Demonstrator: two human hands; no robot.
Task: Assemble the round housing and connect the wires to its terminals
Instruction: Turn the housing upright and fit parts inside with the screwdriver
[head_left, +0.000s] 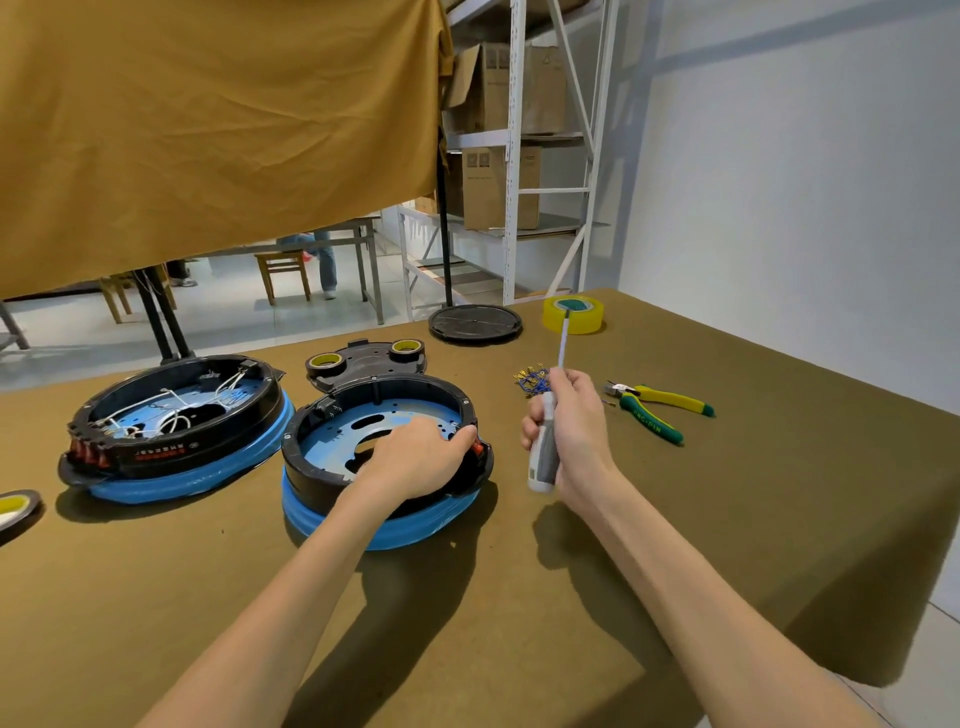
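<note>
Round black plastic housing on blue-wrapped base (384, 467) sitting at table (519, 623) centre, unwired. Left hand (415, 457) curling over its near-right rim, bracing. Right hand (571, 431) gripping grey-handled screwdriver (545, 447), tip raised, just beside. Risk: housing twisting under driver pressure if brace slackening; tip slipping, gouging blue plate.

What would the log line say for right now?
left hand: grips near housing rim | right hand: holds screwdriver upright | wires: none in near housing
</note>
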